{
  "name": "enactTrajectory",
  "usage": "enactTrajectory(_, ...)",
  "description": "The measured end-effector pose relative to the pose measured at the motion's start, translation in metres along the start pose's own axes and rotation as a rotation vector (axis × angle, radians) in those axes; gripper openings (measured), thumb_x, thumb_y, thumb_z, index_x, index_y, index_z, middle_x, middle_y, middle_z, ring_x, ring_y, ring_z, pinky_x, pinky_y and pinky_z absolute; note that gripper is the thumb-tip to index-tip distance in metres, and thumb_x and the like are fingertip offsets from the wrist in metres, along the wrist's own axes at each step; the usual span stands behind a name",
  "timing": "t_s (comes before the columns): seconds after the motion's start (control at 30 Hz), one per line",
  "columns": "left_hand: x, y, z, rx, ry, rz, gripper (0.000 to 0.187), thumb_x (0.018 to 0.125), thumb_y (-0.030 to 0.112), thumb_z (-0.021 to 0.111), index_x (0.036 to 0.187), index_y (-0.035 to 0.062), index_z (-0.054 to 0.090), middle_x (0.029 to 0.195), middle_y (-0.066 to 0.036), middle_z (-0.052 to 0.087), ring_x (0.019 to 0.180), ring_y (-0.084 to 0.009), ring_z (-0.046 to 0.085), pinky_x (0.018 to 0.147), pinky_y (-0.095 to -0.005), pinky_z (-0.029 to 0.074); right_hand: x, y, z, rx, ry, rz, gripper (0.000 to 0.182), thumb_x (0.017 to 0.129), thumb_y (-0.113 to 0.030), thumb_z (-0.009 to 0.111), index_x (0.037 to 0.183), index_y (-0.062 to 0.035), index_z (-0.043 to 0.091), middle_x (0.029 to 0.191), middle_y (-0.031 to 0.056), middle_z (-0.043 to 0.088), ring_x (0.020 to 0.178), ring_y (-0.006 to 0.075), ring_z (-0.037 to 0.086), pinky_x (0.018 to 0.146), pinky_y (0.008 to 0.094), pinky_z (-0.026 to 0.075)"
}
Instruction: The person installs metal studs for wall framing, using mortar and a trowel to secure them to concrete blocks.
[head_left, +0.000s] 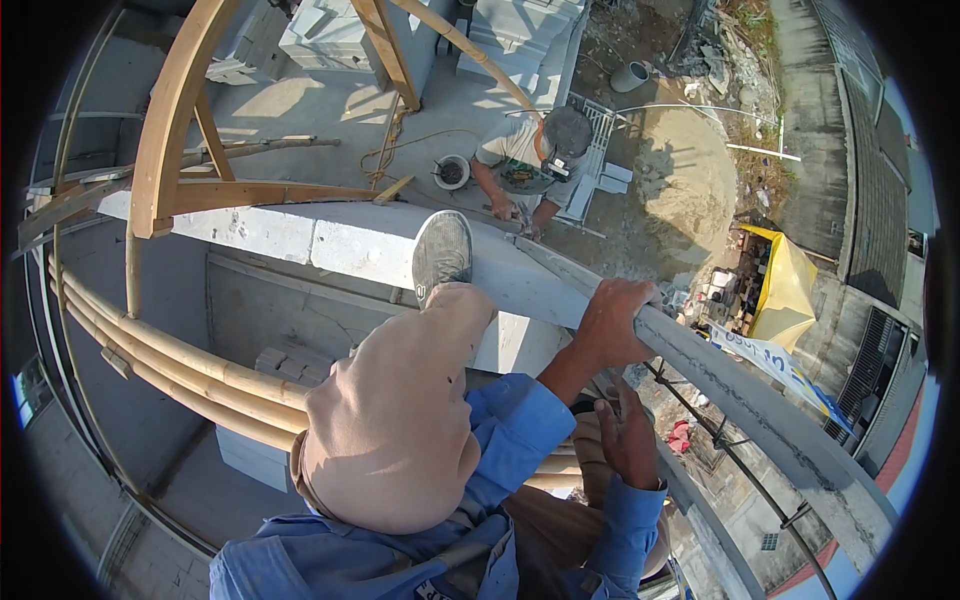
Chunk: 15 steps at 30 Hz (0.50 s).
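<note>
My left hand (615,322) is wrapped over the upper edge of a long grey concrete beam (760,420) that slants down to the right. Just below it, my right hand (630,435) has its fingers spread and nothing visible in it, near the beam's inner side and a thin steel bar (715,435). One shoe (443,252) rests on top of a pale block wall (365,243), with that knee bent. My other leg is partly hidden behind my arms.
A co-worker in a cap (568,135) bends low beyond the wall, beside a bucket (452,172). Wooden posts (180,110) stand at upper left, above bamboo poles (190,355). Far below on the right lie a sand pile (685,175) and a yellow tarp (785,290).
</note>
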<state>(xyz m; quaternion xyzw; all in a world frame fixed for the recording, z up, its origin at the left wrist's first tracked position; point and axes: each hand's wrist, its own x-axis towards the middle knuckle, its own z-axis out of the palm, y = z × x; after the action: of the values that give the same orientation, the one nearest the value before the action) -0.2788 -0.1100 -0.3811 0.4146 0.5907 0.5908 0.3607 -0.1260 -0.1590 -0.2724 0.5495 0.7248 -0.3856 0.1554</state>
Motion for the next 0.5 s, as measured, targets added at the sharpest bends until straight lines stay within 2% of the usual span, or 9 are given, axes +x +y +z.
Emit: enactTrajectory(0.5, -0.0007, 0.0008, -0.0006, 0.01, -0.002, -0.004, 0.045, 0.06, 0.029, 0.088, 0.092, 0.0114, 0.061, 0.085, -0.01, 0.064, 0.087, -0.0353, 0.064, 0.085, -0.0444, 0.045, -0.001, -0.0025, -0.0003, -0.031, 0.026, -0.033, 0.051, 0.104, -0.027, 0.059, 0.147, -0.0003, 0.051, 0.127, 0.0294, 0.067, 0.115, 0.0426, 0.068, 0.099, 0.0474, 0.052)
